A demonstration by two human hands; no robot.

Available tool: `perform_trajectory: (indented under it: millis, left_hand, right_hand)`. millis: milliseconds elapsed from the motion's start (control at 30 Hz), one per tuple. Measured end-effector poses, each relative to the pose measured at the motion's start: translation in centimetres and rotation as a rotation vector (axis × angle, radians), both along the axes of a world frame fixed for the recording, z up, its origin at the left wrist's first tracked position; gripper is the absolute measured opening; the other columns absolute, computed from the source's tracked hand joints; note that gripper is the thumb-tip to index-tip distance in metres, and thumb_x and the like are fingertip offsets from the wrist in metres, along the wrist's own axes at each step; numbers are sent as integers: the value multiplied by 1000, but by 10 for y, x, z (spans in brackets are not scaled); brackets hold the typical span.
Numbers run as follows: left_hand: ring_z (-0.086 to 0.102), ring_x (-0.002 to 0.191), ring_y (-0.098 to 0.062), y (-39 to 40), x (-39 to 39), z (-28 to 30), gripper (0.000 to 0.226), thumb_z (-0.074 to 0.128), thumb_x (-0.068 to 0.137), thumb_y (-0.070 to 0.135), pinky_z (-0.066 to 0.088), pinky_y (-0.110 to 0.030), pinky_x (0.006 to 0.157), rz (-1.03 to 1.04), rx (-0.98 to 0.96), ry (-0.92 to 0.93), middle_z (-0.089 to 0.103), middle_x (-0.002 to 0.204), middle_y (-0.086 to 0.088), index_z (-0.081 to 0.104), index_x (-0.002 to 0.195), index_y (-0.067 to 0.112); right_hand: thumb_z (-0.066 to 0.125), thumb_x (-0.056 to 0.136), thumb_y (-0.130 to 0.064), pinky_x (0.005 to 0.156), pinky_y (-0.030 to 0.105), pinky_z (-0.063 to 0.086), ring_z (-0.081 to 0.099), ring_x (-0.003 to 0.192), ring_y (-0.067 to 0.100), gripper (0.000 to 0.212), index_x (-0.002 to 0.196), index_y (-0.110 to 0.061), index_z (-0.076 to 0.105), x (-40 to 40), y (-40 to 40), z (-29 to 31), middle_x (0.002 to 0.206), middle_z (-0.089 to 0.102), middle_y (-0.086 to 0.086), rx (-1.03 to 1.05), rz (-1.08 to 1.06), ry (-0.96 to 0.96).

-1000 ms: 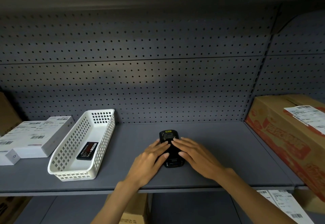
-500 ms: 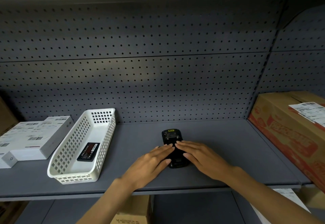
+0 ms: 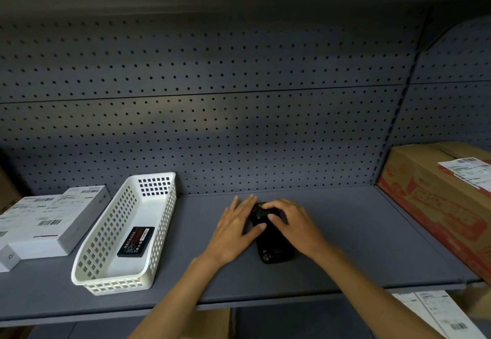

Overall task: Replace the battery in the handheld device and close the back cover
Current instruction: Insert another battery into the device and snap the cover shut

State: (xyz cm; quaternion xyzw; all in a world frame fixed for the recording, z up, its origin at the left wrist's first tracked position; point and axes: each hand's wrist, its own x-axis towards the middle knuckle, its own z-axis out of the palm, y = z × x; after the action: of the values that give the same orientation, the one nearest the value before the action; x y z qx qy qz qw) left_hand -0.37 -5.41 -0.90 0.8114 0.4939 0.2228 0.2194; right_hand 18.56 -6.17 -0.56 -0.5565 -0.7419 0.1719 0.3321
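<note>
Grey shelf (image 3: 345, 245) with a holey back wall is what I see. My handheld device (image 3: 273, 243) lies flat near the middle of it, back side up. Its long side runs from about 11 o'clock at the far end to 5 o'clock at the near end. My left hand (image 3: 236, 229) and right hand (image 3: 295, 224) press flat on its far half, fingers spread, gripping nothing. I think the cover is being pushed shut, but I cannot tell if it has clicked. A battery (image 3: 136, 241) sits in the white basket (image 3: 106, 235) at 9 o'clock, well apart; I guess it is the old one.
</note>
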Motion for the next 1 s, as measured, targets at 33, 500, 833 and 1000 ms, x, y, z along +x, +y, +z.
perform_trajectory:
  millis: [33, 500, 833, 1000]
  left_hand:
    - [-5, 150, -12, 3, 0, 0, 70, 45, 95, 54, 4, -38, 123, -10, -10, 22, 14, 161, 14, 15, 154, 29]
    - [4, 149, -9, 16, -2, -1, 67, 63, 86, 51, 5, -36, 120, -25, -147, -119, 27, 145, 31, 33, 144, 43]
    - [2, 149, -9, 13, -3, 2, 68, 67, 84, 47, 2, -35, 118, -17, -190, -156, 22, 139, 35, 34, 143, 44]
    - [2, 150, -12, 13, -3, 5, 71, 67, 84, 45, 1, -38, 119, -36, -192, -129, 20, 138, 34, 32, 145, 42]
  right_hand:
    - [57, 95, -24, 101, 30, 45, 52, 119, 7, 26, 120, -28, 63, -3, 0, -1, 122, 61, -12, -2, -19, -24]
    - [68, 88, -23, 92, 29, 49, 56, 110, 5, 19, 103, -34, 72, -10, 3, -15, 110, 62, -13, 8, -90, 74]
    - [70, 87, -24, 99, 36, 46, 56, 113, 10, 19, 102, -35, 74, -5, 11, -17, 107, 61, -8, -39, -20, 128]
    - [71, 86, -24, 102, 38, 45, 56, 112, 11, 18, 101, -35, 75, -2, 13, -15, 107, 61, -6, -56, 16, 162]
